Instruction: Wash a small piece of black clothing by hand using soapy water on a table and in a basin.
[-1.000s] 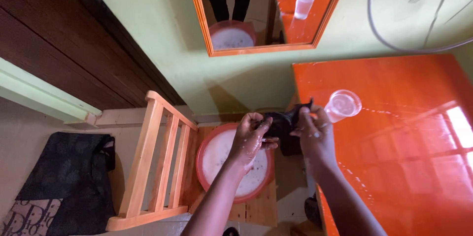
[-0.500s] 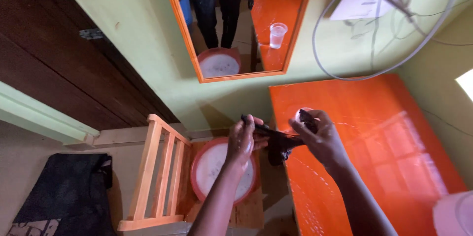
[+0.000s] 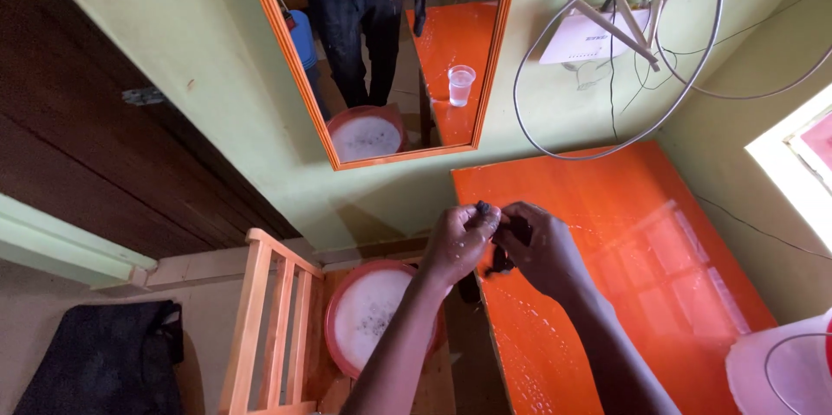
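Dark wet cloth (image 3: 497, 252) pinched in both closed hands, left hand (image 3: 459, 243), right hand (image 3: 539, 250), beside orange table (image 3: 624, 268), above red basin (image 3: 347, 315).

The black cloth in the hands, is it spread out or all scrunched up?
Scrunched up. The cloth shows only as a small dark wad pinched between the left hand and right hand, over the edge of the orange table.

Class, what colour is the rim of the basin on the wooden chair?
The basin has a red rim, clearest in the head view.
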